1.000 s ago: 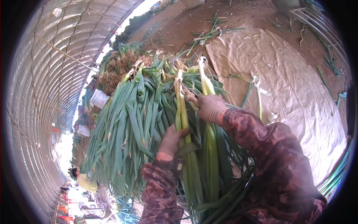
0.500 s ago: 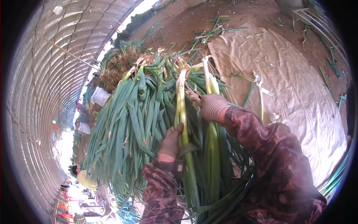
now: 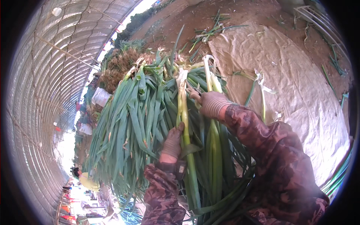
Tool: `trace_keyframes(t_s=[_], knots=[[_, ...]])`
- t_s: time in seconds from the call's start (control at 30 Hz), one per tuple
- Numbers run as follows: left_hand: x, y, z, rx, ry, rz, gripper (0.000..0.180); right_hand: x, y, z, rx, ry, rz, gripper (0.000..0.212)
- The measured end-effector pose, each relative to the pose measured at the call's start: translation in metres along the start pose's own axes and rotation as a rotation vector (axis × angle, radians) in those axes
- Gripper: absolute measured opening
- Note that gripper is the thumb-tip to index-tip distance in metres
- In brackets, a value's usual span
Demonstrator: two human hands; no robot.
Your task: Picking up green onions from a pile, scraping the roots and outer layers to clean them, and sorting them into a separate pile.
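My left hand [image 3: 172,143], in a dirty glove, is closed around a long green onion [image 3: 183,108]. Its pale root end points away from me, and its green leaves run down toward my body. My right hand [image 3: 213,104], gloved with a striped cuff, is closed just to the right of that stalk's pale part. Its thumb and finger reach toward the stalk; a small dark thing shows between them, too little to name. Another thick green onion [image 3: 215,150] passes under my right hand, its white end [image 3: 208,69] beyond the knuckles.
A large pile of green onions [image 3: 131,116] lies to the left, roots at the far end. To the right a tan sheet [image 3: 296,90] covers the ground, with scattered leaf scraps [image 3: 262,90]. A person in yellow [image 3: 88,182] is at the far left, under an arched roof [image 3: 41,93].
A long green leaf now sticks up beyond the held stalk's root end. That end looks more frayed and sits slightly lower. Both hands have barely moved.
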State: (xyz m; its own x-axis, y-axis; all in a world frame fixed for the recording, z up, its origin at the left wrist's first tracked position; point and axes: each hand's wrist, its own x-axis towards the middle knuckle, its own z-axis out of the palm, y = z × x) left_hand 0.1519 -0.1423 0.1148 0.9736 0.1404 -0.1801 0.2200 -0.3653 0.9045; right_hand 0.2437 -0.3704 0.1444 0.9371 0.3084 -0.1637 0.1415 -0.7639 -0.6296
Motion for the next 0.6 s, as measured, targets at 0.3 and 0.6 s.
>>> trace_keyframes(t_s=[0.3, 0.6], knots=[[0.005, 0.028, 0.023, -0.018, -0.031, -0.214, 0.04, -0.021, 0.012, -0.013, 0.045, 0.043, -0.126, 0.037], [-0.02, 0.032, 0.081, 0.725, -0.267, 0.329, 0.05, -0.068, 0.027, -0.021, 0.131, 0.138, -0.188, 0.041]])
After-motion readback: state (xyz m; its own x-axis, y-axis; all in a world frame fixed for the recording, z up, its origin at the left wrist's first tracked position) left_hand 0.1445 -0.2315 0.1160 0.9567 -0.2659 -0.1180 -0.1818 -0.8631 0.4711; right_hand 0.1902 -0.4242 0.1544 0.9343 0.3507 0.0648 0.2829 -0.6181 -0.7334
